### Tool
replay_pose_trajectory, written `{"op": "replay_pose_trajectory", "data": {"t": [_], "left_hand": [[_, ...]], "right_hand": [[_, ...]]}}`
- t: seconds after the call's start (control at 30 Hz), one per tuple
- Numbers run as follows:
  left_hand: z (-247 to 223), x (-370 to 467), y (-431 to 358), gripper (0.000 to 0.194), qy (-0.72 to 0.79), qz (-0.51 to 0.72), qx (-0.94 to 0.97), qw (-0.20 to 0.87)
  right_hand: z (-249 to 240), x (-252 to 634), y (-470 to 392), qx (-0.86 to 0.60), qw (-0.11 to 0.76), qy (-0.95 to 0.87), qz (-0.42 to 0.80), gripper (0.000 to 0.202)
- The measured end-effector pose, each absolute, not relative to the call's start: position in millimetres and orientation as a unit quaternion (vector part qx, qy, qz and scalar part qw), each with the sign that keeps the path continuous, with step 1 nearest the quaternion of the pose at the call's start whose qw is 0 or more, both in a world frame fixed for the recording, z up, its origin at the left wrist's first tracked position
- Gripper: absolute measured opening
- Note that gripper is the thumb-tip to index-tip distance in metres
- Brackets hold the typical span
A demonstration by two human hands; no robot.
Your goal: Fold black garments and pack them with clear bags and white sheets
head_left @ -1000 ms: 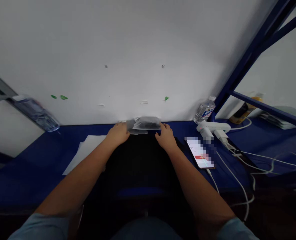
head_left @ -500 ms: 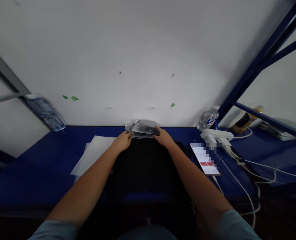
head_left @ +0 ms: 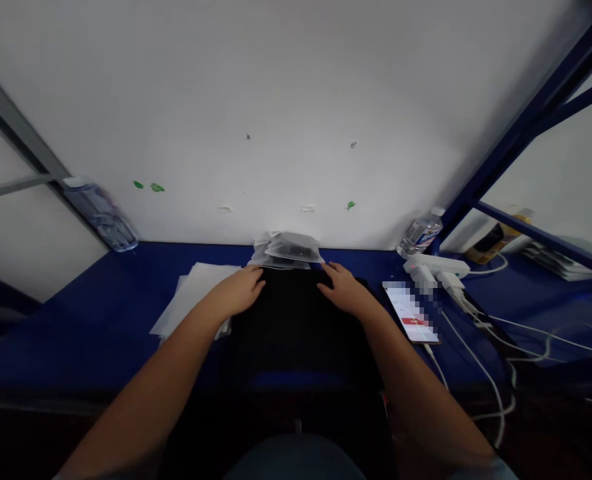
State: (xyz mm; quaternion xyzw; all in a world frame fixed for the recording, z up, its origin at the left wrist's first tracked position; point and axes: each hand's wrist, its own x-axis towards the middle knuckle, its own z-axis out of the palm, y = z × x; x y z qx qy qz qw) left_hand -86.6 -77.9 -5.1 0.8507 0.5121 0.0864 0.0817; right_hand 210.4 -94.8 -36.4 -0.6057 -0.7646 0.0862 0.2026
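Note:
A small stack of clear plastic bags [head_left: 290,249] with dark contents lies against the white wall at the back of the blue table [head_left: 101,320]. My left hand [head_left: 239,291] rests just in front of the stack's left side, fingers loosely spread, holding nothing. My right hand [head_left: 346,291] lies to the right front of the stack, also with nothing in it. Both hands sit at the far edge of a black mat [head_left: 291,327] spread in the middle of the table.
White paper sheets [head_left: 196,300] lie left of the mat. A lit phone [head_left: 410,312] lies to the right, by a white power strip [head_left: 436,267] with trailing cables [head_left: 481,373]. Water bottles stand at back right [head_left: 419,233] and back left [head_left: 101,213]. A blue frame [head_left: 521,133] rises at right.
Both hands have let go of the stack of bags and drawn back toward me onto the black mat. The stack stays against the wall.

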Motion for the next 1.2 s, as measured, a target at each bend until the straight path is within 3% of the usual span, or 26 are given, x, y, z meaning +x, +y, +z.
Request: {"op": "replay_pose_trajectory", "data": {"t": [0.17,0.43,0.6,0.77,0.93,1.1,1.2], "left_hand": [[-22,-85,-149,0.063,0.411,0.052,0.897,0.153],[-52,-84,-171,0.065,0.397,0.067,0.908,0.115],[-38,-88,-175,0.060,0.354,0.074,0.920,0.149],[-29,-89,-180,0.056,0.296,0.067,0.932,0.198],[-29,-84,-178,0.039,0.312,0.073,0.926,0.200],[-24,-80,-171,0.034,0.323,0.073,0.916,0.225],[-20,-79,-171,0.033,0.333,0.068,0.910,0.239]], "right_hand": [[-51,207,-166,-0.566,0.170,-0.802,0.089,0.060],[-66,203,-192,-0.569,0.134,-0.808,0.075,0.055],[-60,210,-197,-0.546,0.137,-0.820,0.102,0.060],[-53,210,-211,-0.494,0.115,-0.856,0.100,0.083],[-47,202,-215,-0.496,0.119,-0.857,0.076,0.066],[-43,189,-219,-0.462,0.117,-0.876,0.070,0.075],[-41,183,-220,-0.469,0.113,-0.874,0.056,0.058]]}}
